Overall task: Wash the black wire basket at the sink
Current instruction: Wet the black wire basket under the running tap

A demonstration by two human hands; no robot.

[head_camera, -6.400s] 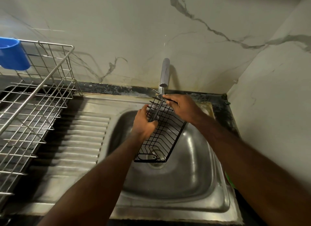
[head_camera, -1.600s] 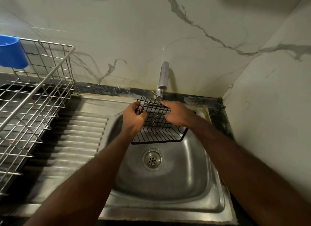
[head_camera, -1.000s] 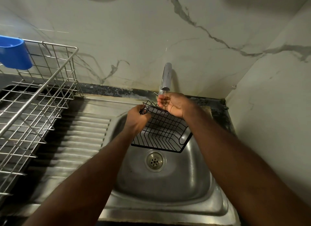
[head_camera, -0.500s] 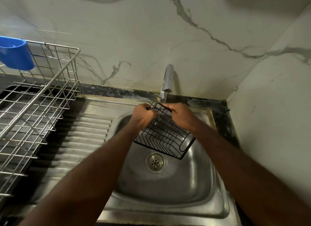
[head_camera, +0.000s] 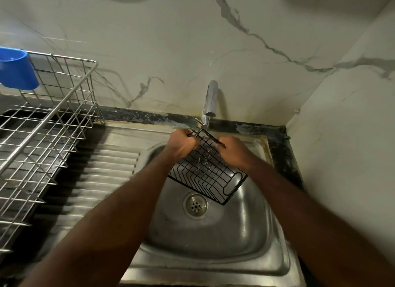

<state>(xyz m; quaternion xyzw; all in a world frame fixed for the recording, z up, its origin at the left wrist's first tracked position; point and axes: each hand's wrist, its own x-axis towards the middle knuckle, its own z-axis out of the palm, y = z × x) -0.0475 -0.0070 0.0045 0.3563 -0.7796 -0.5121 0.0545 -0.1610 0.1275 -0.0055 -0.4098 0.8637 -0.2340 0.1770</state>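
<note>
Black wire basket (head_camera: pixel 208 175) tilted under tap (head_camera: pixel 210 98), over sink (head_camera: pixel 213 241), left grip (head_camera: pixel 181 146) and right grip (head_camera: pixel 234 152) clasping its rim

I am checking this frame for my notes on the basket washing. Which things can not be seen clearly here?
Head view only:
- Fingertips of the left hand and right hand: hidden behind the hands' own backs as they grip the black wire basket.
- Stream from the tap: faint, its strength is unclear.
- Dirt on the basket: wires too thin to tell.
- Blue cup and dish rack: cut off by the left edge.
</note>
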